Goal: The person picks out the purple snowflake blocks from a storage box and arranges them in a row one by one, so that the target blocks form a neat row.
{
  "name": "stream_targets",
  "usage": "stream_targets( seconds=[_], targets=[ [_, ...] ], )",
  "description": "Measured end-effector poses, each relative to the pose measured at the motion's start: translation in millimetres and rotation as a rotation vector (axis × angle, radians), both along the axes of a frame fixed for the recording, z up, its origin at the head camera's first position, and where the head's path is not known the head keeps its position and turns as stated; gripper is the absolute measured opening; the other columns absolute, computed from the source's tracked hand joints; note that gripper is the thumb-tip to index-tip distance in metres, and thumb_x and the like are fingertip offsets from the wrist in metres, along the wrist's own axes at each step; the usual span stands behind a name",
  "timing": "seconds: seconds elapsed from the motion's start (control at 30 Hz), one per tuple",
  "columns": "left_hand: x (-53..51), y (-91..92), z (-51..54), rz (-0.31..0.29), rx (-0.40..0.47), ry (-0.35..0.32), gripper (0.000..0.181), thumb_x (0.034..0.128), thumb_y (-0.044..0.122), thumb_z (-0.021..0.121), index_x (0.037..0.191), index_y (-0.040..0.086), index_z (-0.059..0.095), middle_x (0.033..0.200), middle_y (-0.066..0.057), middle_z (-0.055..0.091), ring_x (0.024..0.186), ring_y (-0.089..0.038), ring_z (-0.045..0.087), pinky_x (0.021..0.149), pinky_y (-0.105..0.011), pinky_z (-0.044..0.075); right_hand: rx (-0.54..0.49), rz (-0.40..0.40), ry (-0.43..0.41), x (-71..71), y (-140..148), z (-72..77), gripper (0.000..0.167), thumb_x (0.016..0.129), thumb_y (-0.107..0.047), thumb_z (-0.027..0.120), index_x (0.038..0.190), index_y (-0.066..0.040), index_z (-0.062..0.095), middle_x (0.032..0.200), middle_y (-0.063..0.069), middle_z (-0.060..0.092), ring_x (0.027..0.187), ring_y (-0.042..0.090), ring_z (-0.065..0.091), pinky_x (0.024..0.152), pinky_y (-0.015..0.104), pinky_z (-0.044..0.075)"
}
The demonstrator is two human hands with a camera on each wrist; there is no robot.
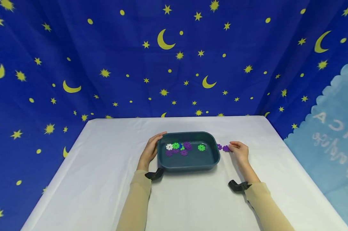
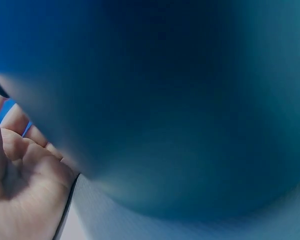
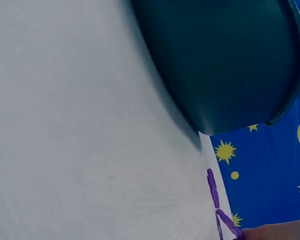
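A dark teal basin [image 1: 188, 167] holds several flower-shaped discs: a white one [image 1: 169, 147], green ones including a lone green disc [image 1: 201, 147], a bit of blue, and several purple ones. Against the basin's left side lies my left hand [image 1: 151, 150], fingers extended along the wall up to the rim; its palm [image 2: 35, 185] shows beside the basin wall [image 2: 180, 150]. To the right of the basin, my right hand [image 1: 241, 153] pinches a purple disc [image 1: 226, 148]. Another purple disc [image 1: 219, 147] adjoins it near the basin's right rim; whether they interlock is unclear.
A white cloth [image 1: 104, 186] covers the table. Behind it hangs a blue curtain [image 1: 139, 61] with yellow moons and stars. A light blue cloth [image 1: 332, 138] with lettering hangs at the right. Black wrist mounts are on the left wrist [image 1: 154, 174] and right wrist [image 1: 238, 186].
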State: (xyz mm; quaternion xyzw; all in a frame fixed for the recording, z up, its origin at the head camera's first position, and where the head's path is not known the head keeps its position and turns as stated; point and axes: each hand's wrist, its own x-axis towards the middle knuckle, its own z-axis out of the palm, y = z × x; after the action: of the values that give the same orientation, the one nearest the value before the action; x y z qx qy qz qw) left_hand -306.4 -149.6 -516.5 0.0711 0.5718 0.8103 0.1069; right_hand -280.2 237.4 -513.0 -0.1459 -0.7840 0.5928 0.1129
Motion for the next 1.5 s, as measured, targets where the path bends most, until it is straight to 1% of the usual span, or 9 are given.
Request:
stream_targets(
  seconds=[0.23, 0.5, 0.67, 0.83, 0.97, 1.17, 1.27, 1.4, 1.5],
  targets=[
    [8.2, -3.7, 9.0, -0.012, -0.037, 0.017, 0.041, 0.1027, 0.017, 0.041, 0.140, 0.000, 0.045, 0.105, -0.002, 0.072, 0.029, -0.003, 0.025, 0.032, -0.016, 0.031, 0.024, -0.021, 0.033, -1.9, -5.5, -1.9, 0.027, 0.085, 0.002, 0.061, 0.107, 0.017, 0.062, 0.067, -0.012, 0.063, 0.058, -0.010, 0.054, 0.057, 0.005, 0.046],
    [6.2, -0.2, 8.6, -0.014, -0.032, 0.005, 0.040, 0.1024, 0.016, 0.041, 0.139, 0.001, 0.047, 0.107, 0.010, 0.070, 0.034, 0.001, 0.036, 0.042, -0.012, 0.041, -0.034, -0.070, 0.060, -3.4, -8.9, 8.0, 0.024, 0.086, 0.001, 0.060, 0.104, 0.017, 0.063, 0.066, -0.016, 0.060, 0.061, -0.007, 0.055, 0.058, 0.007, 0.048],
    [7.2, -1.2, 8.0, -0.004, -0.038, -0.010, 0.038, 0.1027, 0.015, 0.040, 0.137, 0.004, 0.050, 0.105, 0.013, 0.070, 0.031, -0.001, 0.025, 0.035, -0.014, 0.032, -0.115, -0.036, 0.092, -6.1, -22.5, 28.7, 0.026, 0.087, 0.002, 0.059, 0.107, 0.019, 0.060, 0.063, -0.020, 0.058, 0.062, -0.006, 0.057, 0.062, 0.008, 0.049],
    [6.8, 0.6, 8.7, -0.004, -0.018, -0.013, 0.038, 0.1027, 0.013, 0.039, 0.138, 0.002, 0.049, 0.105, 0.013, 0.070, 0.032, -0.003, 0.027, 0.042, -0.012, 0.039, -0.152, -0.001, 0.133, -7.0, -46.3, 55.5, 0.026, 0.088, 0.000, 0.060, 0.107, 0.017, 0.060, 0.065, -0.020, 0.059, 0.065, -0.004, 0.057, 0.066, 0.009, 0.049],
    [0.4, 1.3, -0.6, 0.009, 0.003, -0.013, 0.041, 0.1022, 0.016, 0.042, 0.139, 0.000, 0.046, 0.107, 0.012, 0.069, 0.033, -0.001, 0.034, 0.045, -0.010, 0.043, -0.181, 0.026, 0.165, -7.0, -69.2, 71.0, 0.024, 0.086, 0.002, 0.062, 0.105, 0.017, 0.062, 0.066, -0.018, 0.059, 0.065, -0.003, 0.057, 0.067, 0.010, 0.049],
    [-4.7, -0.4, -9.9, 0.019, 0.010, 0.004, 0.042, 0.1009, 0.020, 0.046, 0.138, 0.001, 0.048, 0.119, 0.005, 0.066, 0.035, 0.001, 0.039, 0.056, -0.009, 0.048, -0.182, 0.135, 0.160, -17.4, -105.8, 60.7, 0.021, 0.082, 0.008, 0.063, 0.102, 0.018, 0.062, 0.072, -0.011, 0.065, 0.068, -0.003, 0.058, 0.065, 0.009, 0.050],
    [-4.2, -0.4, -10.8, 0.027, 0.024, 0.006, 0.041, 0.1005, 0.019, 0.047, 0.136, 0.000, 0.050, 0.123, -0.001, 0.064, 0.052, 0.004, 0.056, 0.067, -0.010, 0.053, -0.134, 0.222, 0.117, -23.5, -120.0, 53.1, 0.021, 0.083, 0.006, 0.065, 0.102, 0.015, 0.064, 0.080, -0.001, 0.069, 0.070, -0.002, 0.058, 0.067, 0.011, 0.050],
    [-3.9, 1.3, -9.9, 0.033, 0.015, 0.011, 0.041, 0.1005, 0.021, 0.047, 0.136, 0.001, 0.050, 0.133, -0.007, 0.058, 0.078, 0.003, 0.066, 0.083, -0.013, 0.054, -0.080, 0.304, 0.093, -29.3, -132.2, 46.7, 0.018, 0.084, 0.003, 0.066, 0.100, 0.011, 0.067, 0.088, 0.011, 0.069, 0.072, 0.000, 0.058, 0.073, 0.018, 0.053],
    [-4.3, 2.6, -9.1, 0.030, 0.009, 0.020, 0.042, 0.1009, 0.021, 0.046, 0.137, 0.000, 0.049, 0.139, -0.012, 0.052, 0.084, 0.005, 0.065, 0.085, -0.013, 0.053, -0.073, 0.318, 0.102, -30.2, -137.1, 45.3, 0.017, 0.083, 0.003, 0.067, 0.098, 0.011, 0.067, 0.085, 0.011, 0.070, 0.070, 0.001, 0.058, 0.074, 0.024, 0.055]
  ],
)
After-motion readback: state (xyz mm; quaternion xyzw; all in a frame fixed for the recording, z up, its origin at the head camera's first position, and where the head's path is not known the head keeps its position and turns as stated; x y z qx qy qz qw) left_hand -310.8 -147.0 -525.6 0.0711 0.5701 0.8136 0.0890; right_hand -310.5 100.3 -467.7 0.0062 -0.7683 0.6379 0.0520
